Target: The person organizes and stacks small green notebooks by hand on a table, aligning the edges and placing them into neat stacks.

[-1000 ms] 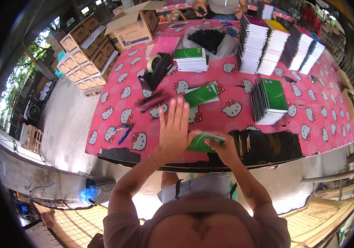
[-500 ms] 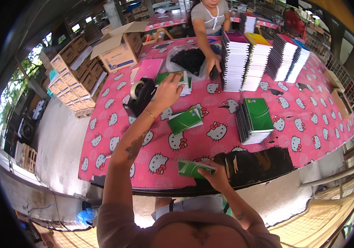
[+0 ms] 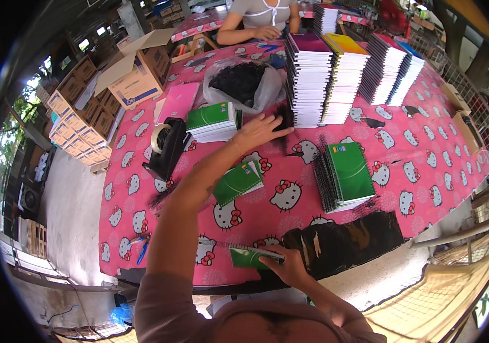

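My right hand (image 3: 285, 266) grips a small green notebook (image 3: 248, 258) at the near table edge. A thin dark spiral coil (image 3: 216, 243) sticks out leftward from the notebook's upper edge. My left hand (image 3: 260, 135) is stretched forward with fingers apart, its fingertips beside a bundle of black coils (image 3: 283, 127). Behind that hand stands a stack of green notebooks (image 3: 211, 117). Under my left forearm's right side lie a few loose green notebooks (image 3: 237, 182). To the right is a pile of spiral-bound green notebooks (image 3: 347, 171).
A black tape dispenser (image 3: 170, 150) stands left of my arm. A clear bag of black coils (image 3: 240, 83) lies farther back. Tall notebook stacks (image 3: 310, 80) rise at the back right. Pens (image 3: 143, 248) lie near left; a person (image 3: 259, 20) sits across. An open carton (image 3: 136, 77) stands back left.
My left hand has moved right, from above the green notebook stack to the black coil bundle. The co-worker's hand has drawn back from that bundle. My right hand still holds its notebook.
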`<state>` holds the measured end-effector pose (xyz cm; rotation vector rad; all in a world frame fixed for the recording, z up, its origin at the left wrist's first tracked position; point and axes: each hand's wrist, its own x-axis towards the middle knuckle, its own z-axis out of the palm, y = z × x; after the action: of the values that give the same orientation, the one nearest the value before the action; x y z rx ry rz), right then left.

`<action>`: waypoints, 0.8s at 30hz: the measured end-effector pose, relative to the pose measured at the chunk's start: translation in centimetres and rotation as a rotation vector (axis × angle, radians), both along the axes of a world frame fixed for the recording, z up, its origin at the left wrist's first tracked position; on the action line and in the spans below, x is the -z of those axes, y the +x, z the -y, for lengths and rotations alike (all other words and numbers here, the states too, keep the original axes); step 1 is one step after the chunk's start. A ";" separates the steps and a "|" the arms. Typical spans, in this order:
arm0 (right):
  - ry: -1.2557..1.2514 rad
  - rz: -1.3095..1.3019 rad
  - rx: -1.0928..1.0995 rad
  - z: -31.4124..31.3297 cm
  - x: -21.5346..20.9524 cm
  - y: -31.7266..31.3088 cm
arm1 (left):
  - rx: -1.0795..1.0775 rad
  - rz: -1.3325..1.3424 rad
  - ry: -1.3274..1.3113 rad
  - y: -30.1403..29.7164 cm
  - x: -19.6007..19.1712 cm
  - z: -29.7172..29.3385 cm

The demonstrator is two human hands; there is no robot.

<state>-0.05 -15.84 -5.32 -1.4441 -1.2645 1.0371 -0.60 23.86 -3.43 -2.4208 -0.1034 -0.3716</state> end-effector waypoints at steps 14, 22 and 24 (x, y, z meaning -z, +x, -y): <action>0.150 0.029 0.031 -0.1 0.6 -0.3 | -0.075 -0.119 -0.327 1.4 0.2 -0.1; 0.074 0.022 0.031 -0.3 -0.5 -0.4 | 0.089 -0.046 -0.438 0.0 -3.8 7.2; 0.086 -0.003 0.053 -0.1 -0.3 -0.2 | 0.051 0.101 -0.426 -1.6 -7.3 10.9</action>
<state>-0.28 -15.74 -5.02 -1.4025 -1.2476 0.9382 -2.22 13.00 3.90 -2.8275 -0.1807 -0.5409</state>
